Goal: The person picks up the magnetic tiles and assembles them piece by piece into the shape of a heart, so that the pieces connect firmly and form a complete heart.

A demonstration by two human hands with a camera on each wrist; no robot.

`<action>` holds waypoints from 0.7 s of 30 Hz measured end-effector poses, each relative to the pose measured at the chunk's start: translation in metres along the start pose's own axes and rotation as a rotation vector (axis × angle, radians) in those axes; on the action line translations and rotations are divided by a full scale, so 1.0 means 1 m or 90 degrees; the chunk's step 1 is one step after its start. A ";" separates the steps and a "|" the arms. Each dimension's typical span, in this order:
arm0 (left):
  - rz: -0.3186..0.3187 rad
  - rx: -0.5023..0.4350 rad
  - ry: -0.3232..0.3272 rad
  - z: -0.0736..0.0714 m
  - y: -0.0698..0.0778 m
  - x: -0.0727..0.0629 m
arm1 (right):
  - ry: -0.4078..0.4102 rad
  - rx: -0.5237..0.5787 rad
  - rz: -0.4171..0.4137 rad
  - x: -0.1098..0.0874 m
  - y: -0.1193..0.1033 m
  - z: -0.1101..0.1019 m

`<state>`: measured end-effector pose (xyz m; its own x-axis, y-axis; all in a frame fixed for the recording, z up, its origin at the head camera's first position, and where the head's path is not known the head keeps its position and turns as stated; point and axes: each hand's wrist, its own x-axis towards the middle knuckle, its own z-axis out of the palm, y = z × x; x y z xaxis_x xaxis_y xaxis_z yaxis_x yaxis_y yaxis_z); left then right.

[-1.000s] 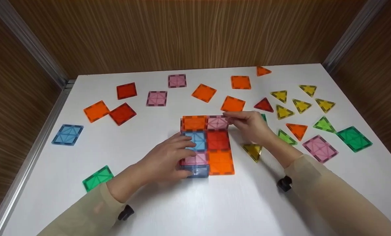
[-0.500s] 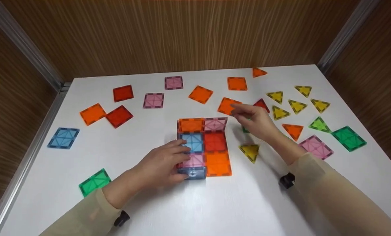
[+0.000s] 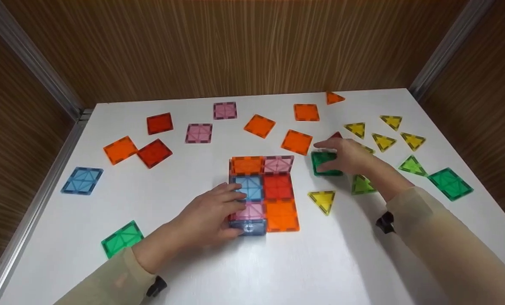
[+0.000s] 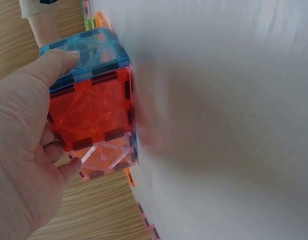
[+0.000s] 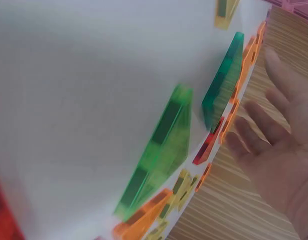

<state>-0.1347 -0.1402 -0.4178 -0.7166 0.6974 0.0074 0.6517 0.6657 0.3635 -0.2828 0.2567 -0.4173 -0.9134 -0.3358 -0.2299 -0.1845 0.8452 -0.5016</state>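
Note:
A structure of translucent magnetic tiles [image 3: 278, 187] stands mid-table. It has a flat base of red, orange, blue and pink squares with upright walls at the back, left and front. My left hand [image 3: 208, 212] grips its left side. In the left wrist view the thumb lies on the blue front tile [image 4: 96, 50], and the fingers reach over the red wall tile [image 4: 94, 110]. To the right of the structure, my right hand [image 3: 350, 156] hovers over a dark green square tile [image 3: 328, 164], fingers apart. The right wrist view shows a gap between the fingers and the green tile [image 5: 225, 82].
Yellow triangles [image 3: 384, 142] lie at the right, one yellow triangle [image 3: 322, 200] near the structure. A light green triangle [image 3: 362, 185] sits under the right wrist. Orange squares [image 3: 297, 142], pink squares [image 3: 199, 133] and red squares [image 3: 155, 153] are scattered behind. Wood-grain panels [image 3: 252, 51] enclose the table.
My right hand has left the pink upright tile at the back and moved right and slightly down, over the green square. The left hand keeps its grip on the structure.

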 end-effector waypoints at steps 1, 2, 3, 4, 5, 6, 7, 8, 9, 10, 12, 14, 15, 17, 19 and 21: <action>0.000 -0.003 0.000 0.000 0.000 0.000 | -0.015 -0.016 0.004 -0.002 0.002 0.001; 0.001 -0.004 0.001 0.000 0.000 0.000 | -0.026 -0.029 0.008 -0.003 0.003 0.002; 0.002 -0.005 0.002 0.000 0.000 0.000 | -0.034 -0.039 0.008 -0.003 0.005 0.002; 0.005 -0.005 0.004 0.000 0.000 0.000 | -0.041 -0.045 0.011 -0.004 0.006 0.003; 0.007 -0.006 0.006 0.001 -0.001 0.000 | -0.046 -0.047 0.014 -0.004 0.006 0.004; 0.010 -0.007 0.008 0.001 -0.001 0.000 | -0.051 -0.049 0.015 -0.004 0.007 0.005; 0.013 -0.009 0.011 0.001 -0.001 0.000 | -0.053 -0.051 0.013 -0.004 0.008 0.006; 0.016 -0.010 0.014 0.001 -0.001 0.000 | -0.054 -0.051 0.010 -0.005 0.008 0.006; 0.017 -0.013 0.016 0.001 -0.001 0.000 | -0.053 -0.050 0.010 -0.005 0.008 0.006; 0.015 -0.016 0.017 0.002 -0.002 -0.001 | -0.052 -0.047 0.013 -0.005 0.008 0.007; 0.009 -0.019 0.021 0.002 -0.001 -0.001 | -0.047 -0.044 0.020 -0.006 0.007 0.008; 0.001 -0.017 0.024 0.002 -0.001 -0.002 | -0.039 -0.052 0.025 -0.008 0.005 0.009; -0.004 -0.014 0.027 0.002 -0.001 -0.003 | -0.034 -0.055 0.025 -0.009 0.004 0.010; -0.007 -0.003 0.036 0.003 -0.002 -0.003 | -0.019 -0.059 0.014 -0.011 0.001 0.012; -0.008 0.011 0.049 0.004 -0.003 -0.004 | -0.002 -0.048 -0.007 -0.014 -0.003 0.014; -0.009 0.023 0.066 0.005 -0.004 -0.005 | 0.012 -0.014 -0.051 -0.016 -0.009 0.016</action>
<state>-0.1331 -0.1451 -0.4238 -0.7459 0.6586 0.0994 0.6490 0.6850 0.3311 -0.2611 0.2482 -0.4225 -0.9019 -0.3952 -0.1743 -0.2653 0.8252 -0.4987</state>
